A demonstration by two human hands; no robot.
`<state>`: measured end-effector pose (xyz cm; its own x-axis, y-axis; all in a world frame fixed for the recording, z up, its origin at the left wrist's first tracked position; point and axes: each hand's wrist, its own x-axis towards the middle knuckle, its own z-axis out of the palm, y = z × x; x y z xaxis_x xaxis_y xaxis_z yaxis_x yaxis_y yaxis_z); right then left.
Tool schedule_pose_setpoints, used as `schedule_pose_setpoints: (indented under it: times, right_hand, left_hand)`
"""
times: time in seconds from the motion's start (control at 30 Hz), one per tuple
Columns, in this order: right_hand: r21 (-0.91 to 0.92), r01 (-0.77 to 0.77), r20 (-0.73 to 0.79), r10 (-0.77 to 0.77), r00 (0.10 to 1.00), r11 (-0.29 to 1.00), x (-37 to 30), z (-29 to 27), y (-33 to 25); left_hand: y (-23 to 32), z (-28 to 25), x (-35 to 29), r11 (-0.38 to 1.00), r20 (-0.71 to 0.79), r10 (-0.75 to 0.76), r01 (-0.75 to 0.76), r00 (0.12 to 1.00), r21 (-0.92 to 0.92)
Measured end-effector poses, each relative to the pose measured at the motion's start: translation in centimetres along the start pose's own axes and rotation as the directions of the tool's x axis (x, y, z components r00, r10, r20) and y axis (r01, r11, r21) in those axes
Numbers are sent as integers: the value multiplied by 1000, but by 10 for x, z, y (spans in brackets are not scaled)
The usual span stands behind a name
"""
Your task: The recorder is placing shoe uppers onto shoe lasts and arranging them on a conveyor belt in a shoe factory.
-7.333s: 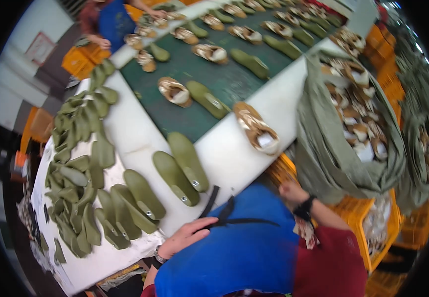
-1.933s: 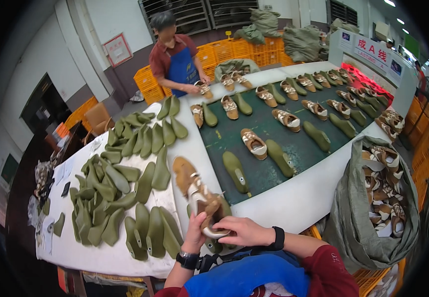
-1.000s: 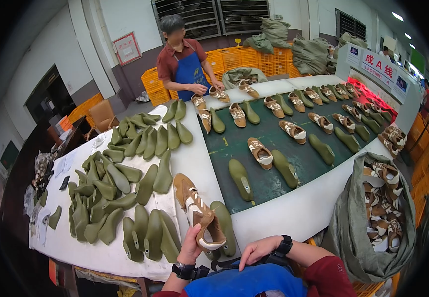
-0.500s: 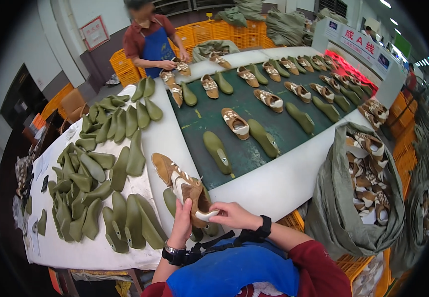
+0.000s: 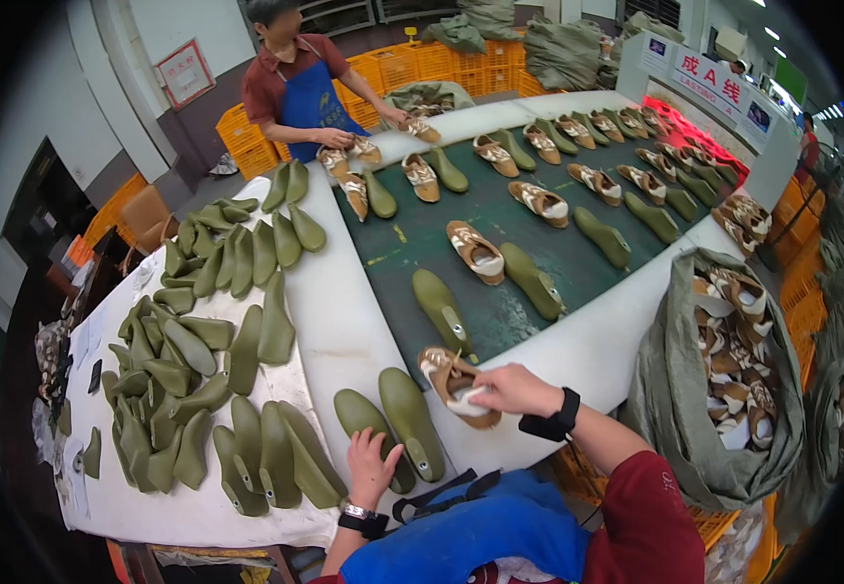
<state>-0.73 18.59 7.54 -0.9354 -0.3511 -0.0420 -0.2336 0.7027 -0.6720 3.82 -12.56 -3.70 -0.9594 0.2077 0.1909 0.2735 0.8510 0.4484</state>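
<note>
My right hand point(image 5: 519, 391) pinches the rim of a brown and white shoe upper point(image 5: 447, 372), held just above the white table edge with its toe pointing away from me. My left hand point(image 5: 373, 469) rests with fingers apart on a green shoe last point(image 5: 358, 413) lying near the table's front. Right beside that last lies a second green last point(image 5: 408, 414), untouched. Beyond the shoe upper, another green last point(image 5: 440, 304) lies on the dark green conveyor belt point(image 5: 393, 292), next to a brown upper point(image 5: 475, 251).
Many green lasts point(image 5: 187, 345) are heaped on the white-covered table point(image 5: 315, 321) at left. On the right stands a grey sack point(image 5: 670, 389) full of uppers. Across the belt, a co-worker point(image 5: 305, 88) handles uppers near orange crates point(image 5: 393, 68).
The shoe upper has moved right and away from me, now in my right hand alone. My left hand has let go of it and come down on a last. The co-worker's hand has reached right.
</note>
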Motion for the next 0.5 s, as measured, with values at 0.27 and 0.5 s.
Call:
schedule_pose_setpoints:
  times: [0.27, 0.5]
  right_hand:
    - [-7, -23, -330, 19, 944, 1000, 187, 14, 28]
    - [54, -248, 2, 248, 969, 967, 278, 84, 106]
  left_hand:
    - [15, 8, 4, 987, -152, -87, 64, 985, -150]
    - [15, 10, 0, 978, -120, -88, 63, 989, -200]
